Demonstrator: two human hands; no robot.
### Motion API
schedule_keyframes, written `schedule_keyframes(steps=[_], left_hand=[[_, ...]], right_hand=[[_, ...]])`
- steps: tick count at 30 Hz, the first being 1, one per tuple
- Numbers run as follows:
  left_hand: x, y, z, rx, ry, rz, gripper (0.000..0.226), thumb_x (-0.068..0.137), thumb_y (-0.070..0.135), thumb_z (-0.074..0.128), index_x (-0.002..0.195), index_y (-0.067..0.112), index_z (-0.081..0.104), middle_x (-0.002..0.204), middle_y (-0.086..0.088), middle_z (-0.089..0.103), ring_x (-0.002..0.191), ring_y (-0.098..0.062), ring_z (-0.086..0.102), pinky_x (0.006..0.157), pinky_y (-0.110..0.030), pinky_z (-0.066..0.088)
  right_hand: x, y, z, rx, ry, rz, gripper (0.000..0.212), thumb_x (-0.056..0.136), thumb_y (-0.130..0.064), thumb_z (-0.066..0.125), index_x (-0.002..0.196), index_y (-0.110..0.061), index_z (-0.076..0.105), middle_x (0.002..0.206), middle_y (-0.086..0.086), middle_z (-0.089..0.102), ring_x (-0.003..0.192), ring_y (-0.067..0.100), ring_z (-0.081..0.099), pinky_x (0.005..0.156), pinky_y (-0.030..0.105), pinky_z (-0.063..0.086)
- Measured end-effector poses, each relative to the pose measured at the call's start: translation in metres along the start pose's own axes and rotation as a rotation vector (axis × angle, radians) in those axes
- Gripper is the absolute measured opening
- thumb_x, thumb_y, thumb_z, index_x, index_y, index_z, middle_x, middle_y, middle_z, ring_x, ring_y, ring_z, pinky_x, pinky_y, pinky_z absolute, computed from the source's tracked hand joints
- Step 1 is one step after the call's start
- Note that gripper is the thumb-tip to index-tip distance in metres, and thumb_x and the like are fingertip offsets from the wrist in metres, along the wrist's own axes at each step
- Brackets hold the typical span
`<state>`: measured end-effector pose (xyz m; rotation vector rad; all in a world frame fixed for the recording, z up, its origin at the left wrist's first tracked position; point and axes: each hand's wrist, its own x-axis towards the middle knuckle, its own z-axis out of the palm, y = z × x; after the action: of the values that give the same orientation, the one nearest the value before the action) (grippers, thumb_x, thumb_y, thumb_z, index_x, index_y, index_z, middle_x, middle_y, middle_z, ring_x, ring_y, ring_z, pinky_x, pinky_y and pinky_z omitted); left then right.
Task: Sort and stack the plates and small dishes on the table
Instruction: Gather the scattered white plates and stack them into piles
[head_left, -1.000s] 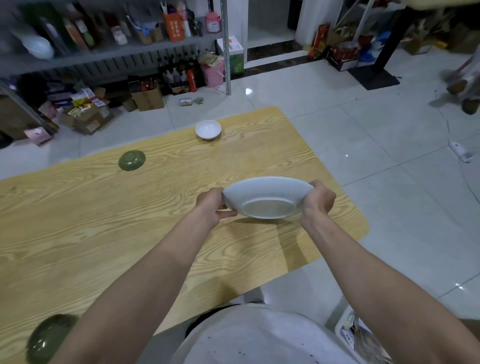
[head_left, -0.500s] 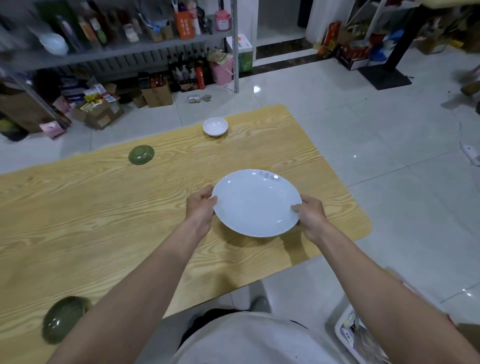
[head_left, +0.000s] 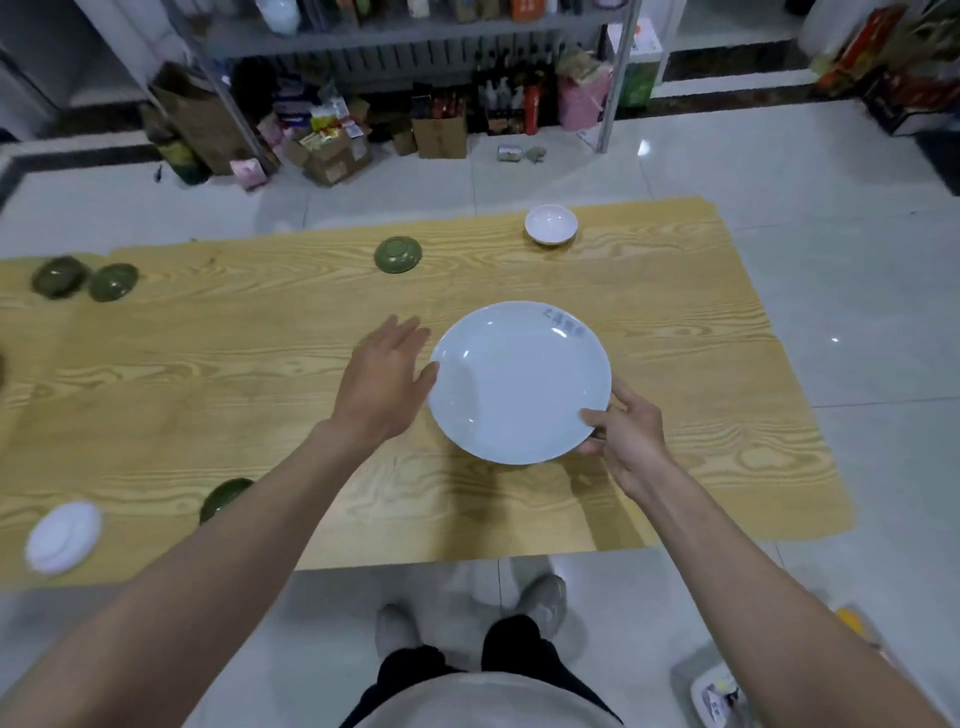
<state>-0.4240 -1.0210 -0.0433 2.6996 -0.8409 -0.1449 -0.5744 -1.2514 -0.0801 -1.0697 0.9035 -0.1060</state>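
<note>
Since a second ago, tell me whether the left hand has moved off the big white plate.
Yes. The left hand has let go and opened, now just left of the white plate above the table; the right hand holds the rim.

Head camera looks steeply down, close over the table.
</note>
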Motion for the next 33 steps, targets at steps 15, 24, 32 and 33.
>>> schedule_keyframes(steps=[15, 24, 32, 33], left_hand=[[-0.091, -0.094, -0.099, 0.196, 0.171, -0.097, 0.05, 0.1, 0.039, 0.045, 0.145, 0.017, 0.044, 0.156, -0.006, 0.036, 0.148, -0.029, 0.023, 0.119, -0.046, 0.016], [-0.191, -0.206, -0.145, 0.265, 0.232, -0.267, 0.056, 0.099, 0.048, 0.039, 0.148, 0.021, 0.038, 0.159, -0.003, 0.03, 0.15, -0.027, 0.016, 0.121, -0.045, 0.013], [-0.28, -0.299, -0.183, 0.297, 0.264, -0.458, 0.059, 0.099, 0.052, 0.033, 0.15, 0.023, 0.032, 0.162, -0.002, 0.023, 0.15, -0.026, 0.013, 0.121, -0.044, 0.01], [-0.287, -0.309, -0.188, 0.302, 0.276, -0.479, 0.059, 0.099, 0.052, 0.033, 0.15, 0.022, 0.033, 0.161, -0.003, 0.025, 0.15, -0.027, 0.014, 0.121, -0.044, 0.011]], right_hand=[[-0.078, 0.03, 0.169, -0.073, -0.191, -0.124, 0.053, 0.085, 0.016, 0.057, 0.117, -0.026, 0.06, 0.105, 0.002, 0.071, 0.083, 0.03, 0.073, 0.07, 0.057, 0.06], [-0.143, 0.092, 0.291, -0.155, -0.299, -0.12, 0.063, 0.087, 0.013, 0.058, 0.144, -0.012, 0.048, 0.115, 0.01, 0.068, 0.088, 0.028, 0.072, 0.062, 0.045, 0.061], [-0.188, 0.147, 0.407, -0.173, -0.382, -0.059, 0.065, 0.088, 0.012, 0.059, 0.147, -0.013, 0.045, 0.108, 0.007, 0.068, 0.072, 0.025, 0.074, 0.07, 0.051, 0.062], [-0.193, 0.152, 0.421, -0.176, -0.399, -0.051, 0.065, 0.088, 0.013, 0.059, 0.147, -0.013, 0.045, 0.11, 0.007, 0.068, 0.071, 0.024, 0.074, 0.069, 0.05, 0.062]])
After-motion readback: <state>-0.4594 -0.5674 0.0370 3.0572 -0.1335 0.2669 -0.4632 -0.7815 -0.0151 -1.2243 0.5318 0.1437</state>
